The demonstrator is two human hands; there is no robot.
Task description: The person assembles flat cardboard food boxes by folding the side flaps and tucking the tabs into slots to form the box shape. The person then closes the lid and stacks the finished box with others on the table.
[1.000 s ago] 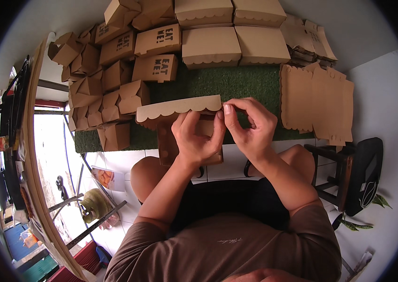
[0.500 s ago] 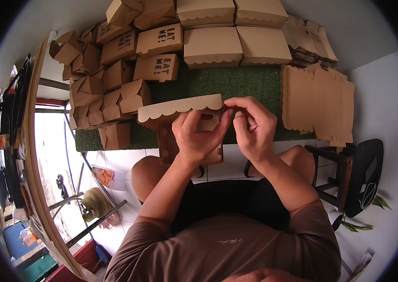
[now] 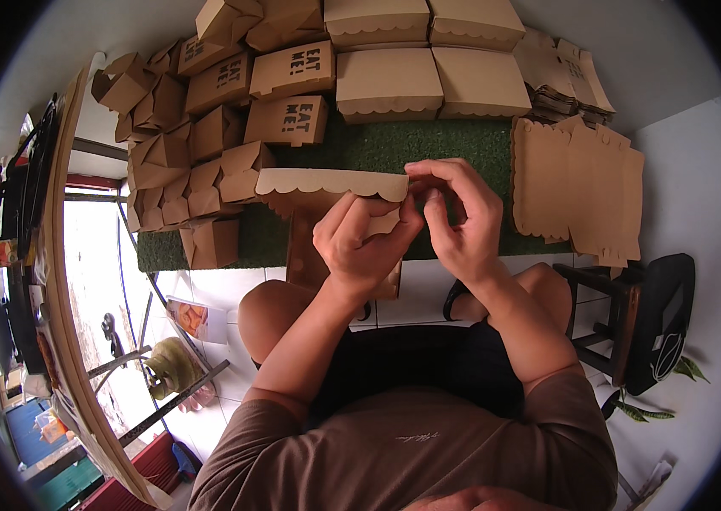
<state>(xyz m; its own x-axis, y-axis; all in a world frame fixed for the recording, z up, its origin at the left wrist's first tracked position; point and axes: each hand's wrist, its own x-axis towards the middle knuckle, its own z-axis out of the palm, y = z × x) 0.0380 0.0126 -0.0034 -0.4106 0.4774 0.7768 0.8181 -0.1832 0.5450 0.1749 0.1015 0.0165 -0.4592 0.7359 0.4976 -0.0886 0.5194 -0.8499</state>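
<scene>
A partly folded brown cardboard box (image 3: 326, 181) is in front of me at the near edge of the green turf, its scalloped lid flap standing up along the far side. My left hand (image 3: 365, 238) is closed on the box from inside, with its fingers under the scalloped flap and the thumb toward the right corner. At that same corner, my right hand (image 3: 465, 220) pinches the cardboard between thumb and curled fingers. Both sets of fingertips nearly meet there, hiding the fold between them. Part of the box's lower panel shows below my left wrist.
Folded boxes with scalloped lids (image 3: 390, 81) are stacked at the back, beside smaller printed boxes (image 3: 286, 120) and plain boxes (image 3: 246, 173) on the left. Flat cardboard blanks (image 3: 577, 187) lie at the right edge of the turf (image 3: 463, 140). A dark stool (image 3: 603, 311) stands to the right.
The scalloped flap has turned more level and shifted slightly to the right. My right hand has risen a little at the corner, while my left hand keeps its hold.
</scene>
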